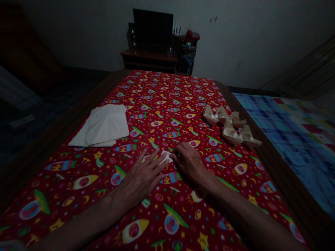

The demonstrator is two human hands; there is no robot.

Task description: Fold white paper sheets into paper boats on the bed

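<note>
A small folded piece of white paper [165, 157] lies on the red patterned cloth, between my two hands and partly covered by them. My left hand [145, 174] rests flat with its fingers stretched out, the fingertips on the paper's left side. At the paper's right edge, my right hand [188, 161] has its fingers curled together, pinching that edge. Off to the left sits a stack of paper sheets [110, 123], slightly fanned. Several folded paper boats [234, 130] stand in a cluster toward the right side.
The red cloth [167, 90] with rockets and stars covers a table with dark wooden edges [86, 99]. Beyond it, a black monitor [153, 29] and a red telephone [193, 35] stand on furniture by the wall. A checked blue sheet [277, 122] spreads at the right.
</note>
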